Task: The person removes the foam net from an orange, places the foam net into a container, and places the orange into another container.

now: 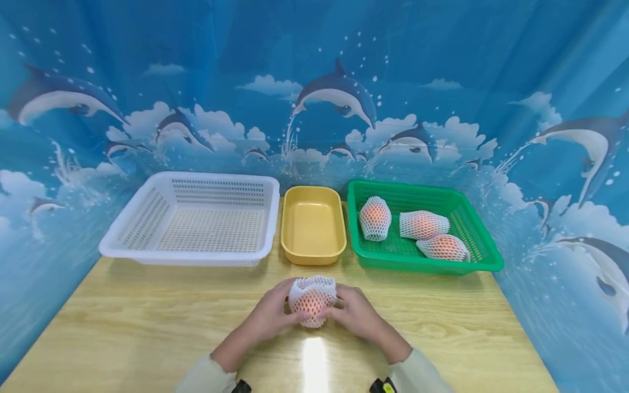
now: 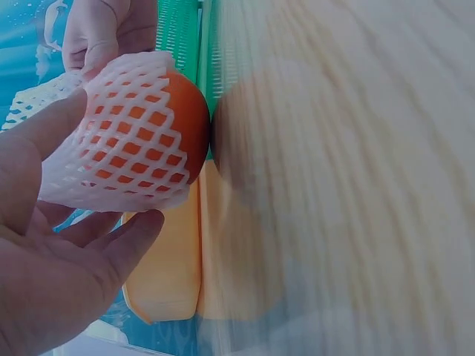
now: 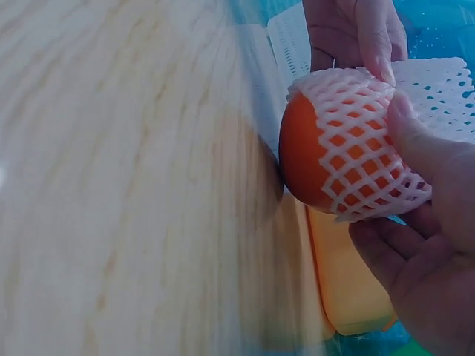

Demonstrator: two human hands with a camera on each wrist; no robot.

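Holding the fruit between them, the left hand and right hand are half-curled, thumbs and fingers gripping its foam net. Bare end's poking out underneath, looks like it's touching the bench right between the hands. Tbh, if one side gets tugged harder, the thin foam net could rip, or the smooth fruit might slip and roll toward the yellow tub just beyond the hands.

left hand: fingers curved | right hand: same | thumbs facing | forearms angled inward
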